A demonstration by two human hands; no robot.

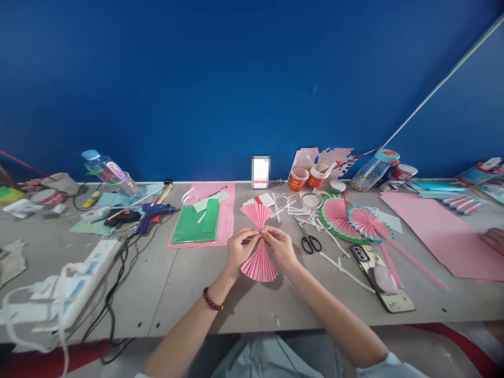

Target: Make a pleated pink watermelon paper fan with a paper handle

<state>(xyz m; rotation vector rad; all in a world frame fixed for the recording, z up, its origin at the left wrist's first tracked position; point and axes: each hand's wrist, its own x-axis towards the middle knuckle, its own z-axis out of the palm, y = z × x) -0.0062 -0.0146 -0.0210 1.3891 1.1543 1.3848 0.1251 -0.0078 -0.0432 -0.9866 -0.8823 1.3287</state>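
Note:
A pink pleated paper fan is pinched at its middle, so both ends flare out like a bow tie, one toward the wall and one toward me. My left hand closes on the narrow middle from the left, thumb and fingers together. From the right, my right hand pinches the same middle, its fingertips meeting those of the left. The fan is held just above the grey table. Black-handled scissors lie to the right of my right hand.
Green paper sheets and a blue glue gun lie left, near a white power strip. Right are red paper cups, white paper strips, finished round fans and a phone. Another person's hand rests far right.

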